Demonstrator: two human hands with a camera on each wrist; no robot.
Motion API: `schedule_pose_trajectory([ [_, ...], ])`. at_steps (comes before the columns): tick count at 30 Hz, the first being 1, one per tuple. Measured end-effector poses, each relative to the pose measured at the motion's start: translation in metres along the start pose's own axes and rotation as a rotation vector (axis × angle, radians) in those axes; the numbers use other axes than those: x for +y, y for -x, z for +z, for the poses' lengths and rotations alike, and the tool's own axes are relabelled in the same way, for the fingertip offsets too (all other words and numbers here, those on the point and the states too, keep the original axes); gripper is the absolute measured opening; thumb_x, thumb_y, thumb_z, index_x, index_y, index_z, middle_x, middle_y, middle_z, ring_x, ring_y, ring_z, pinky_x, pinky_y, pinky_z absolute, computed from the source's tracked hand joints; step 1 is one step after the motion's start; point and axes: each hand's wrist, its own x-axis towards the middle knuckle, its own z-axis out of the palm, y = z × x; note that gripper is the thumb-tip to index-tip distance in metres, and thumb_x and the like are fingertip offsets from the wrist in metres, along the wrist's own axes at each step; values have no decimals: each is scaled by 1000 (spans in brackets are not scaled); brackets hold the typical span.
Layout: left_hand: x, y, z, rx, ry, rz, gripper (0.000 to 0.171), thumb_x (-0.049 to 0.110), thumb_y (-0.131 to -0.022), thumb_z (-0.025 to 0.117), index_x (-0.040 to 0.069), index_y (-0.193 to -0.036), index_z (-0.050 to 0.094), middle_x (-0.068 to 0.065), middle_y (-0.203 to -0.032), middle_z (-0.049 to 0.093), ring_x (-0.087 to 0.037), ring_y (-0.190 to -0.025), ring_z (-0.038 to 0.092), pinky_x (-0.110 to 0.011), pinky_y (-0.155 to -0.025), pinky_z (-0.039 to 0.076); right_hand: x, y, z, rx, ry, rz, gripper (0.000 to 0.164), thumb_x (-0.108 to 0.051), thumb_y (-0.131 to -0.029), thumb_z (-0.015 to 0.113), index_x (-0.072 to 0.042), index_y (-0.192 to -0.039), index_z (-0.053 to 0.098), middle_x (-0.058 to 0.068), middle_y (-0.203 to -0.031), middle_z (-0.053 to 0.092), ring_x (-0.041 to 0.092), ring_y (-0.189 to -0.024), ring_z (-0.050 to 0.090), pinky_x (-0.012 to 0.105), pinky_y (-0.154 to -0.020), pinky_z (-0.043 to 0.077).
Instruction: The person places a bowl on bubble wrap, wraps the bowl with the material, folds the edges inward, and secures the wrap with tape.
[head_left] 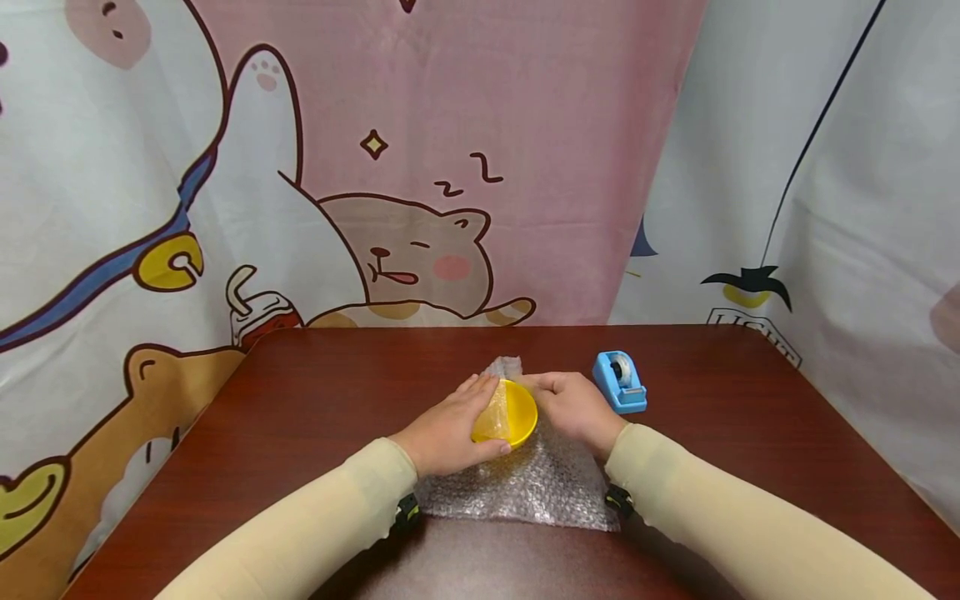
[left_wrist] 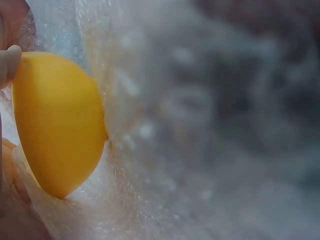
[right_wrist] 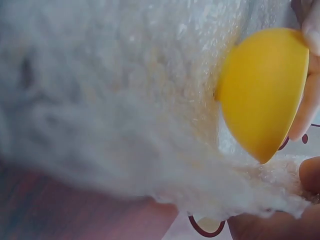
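Observation:
A yellow bowl [head_left: 524, 415] sits over a sheet of bubble wrap [head_left: 525, 496], and one flap of the wrap folds over its left rim into the hollow. My left hand [head_left: 452, 427] holds the bowl from the left, fingers over the folded flap and thumb at the near rim. The bowl's smooth outer side shows in the left wrist view, with the thumb [left_wrist: 9, 65] on its rim. At the bowl's far right, my right hand [head_left: 573, 410] pinches a gathered part of the wrap. Blurred wrap covers much of both wrist views.
A light-blue tape dispenser [head_left: 620, 382] with a roll of clear tape stands just beyond my right hand. All of this is on a dark reddish-brown table [head_left: 337, 375]. A cartoon-printed cloth [head_left: 570, 167] hangs behind the table's back edge.

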Motion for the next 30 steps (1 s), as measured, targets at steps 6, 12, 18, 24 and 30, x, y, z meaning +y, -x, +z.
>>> schedule_pose_trajectory([
  [6, 0, 0, 0, 1, 4, -1, 100, 56, -97, 69, 13, -170, 17, -4, -178, 16, -25, -166, 13, -49, -131, 24, -2, 4, 3, -9, 29, -26, 35, -24, -109, 55, -13, -138, 71, 9, -141, 70, 35, -133, 63, 57, -113, 48],
  [12, -2, -1, 0, 14, 22, 9, 103, 55, -95, 72, 13, -170, 15, -3, -178, 16, -26, -165, 15, -50, -130, 26, -3, 7, 8, -20, 80, -70, 36, -19, -109, 55, -15, -143, 68, 12, -146, 66, 34, -136, 62, 54, -113, 50],
  [18, -3, -1, 1, 25, 50, 24, 107, 53, -94, 74, 13, -171, 11, -4, -178, 15, -28, -164, 17, -51, -128, 31, -2, 9, 11, -39, 114, -106, 39, -18, -109, 56, -17, -147, 63, 14, -156, 56, 36, -145, 53, 56, -118, 43],
  [24, -4, -1, 0, 32, 66, 28, 111, 52, -93, 76, 14, -171, 7, -8, -177, 17, -30, -164, 19, -51, -127, 32, -3, 11, 13, -65, 123, -110, 42, -19, -109, 56, -19, -150, 60, 11, -162, 49, 36, -150, 47, 54, -120, 40],
  [30, -3, -1, 0, 34, 79, 23, 113, 51, -93, 77, 17, -171, 4, -10, -177, 17, -31, -163, 20, -52, -126, 33, -4, 14, 16, -66, 192, -166, 42, -18, -108, 56, -16, -150, 60, 14, -163, 46, 38, -149, 47, 55, -120, 40],
])
